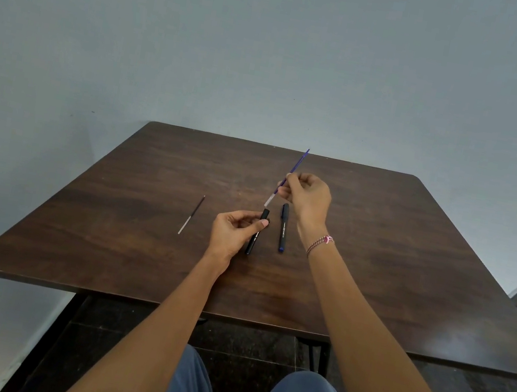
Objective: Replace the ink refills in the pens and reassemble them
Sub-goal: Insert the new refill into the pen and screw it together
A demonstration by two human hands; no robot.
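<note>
My left grip (236,230) is clamped round the black plastic pen barrel (252,243), held over the dark wooden counter (378,251). My right grip (306,193) pinches the thin purple ink refill (298,163). Its clear end sits just off the barrel mouth, seemingly not in. Risk: angles mismatch and the tube bends on the rim.

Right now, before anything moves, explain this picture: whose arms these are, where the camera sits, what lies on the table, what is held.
No machine here: these are a person's bare arms, seen from a camera worn on the head, looking down. The left hand grips a black pen barrel. The right hand pinches a thin blue refill, its lower end just above the barrel's open end. On the brown table lie a second pen and, further left, a loose refill.
</note>
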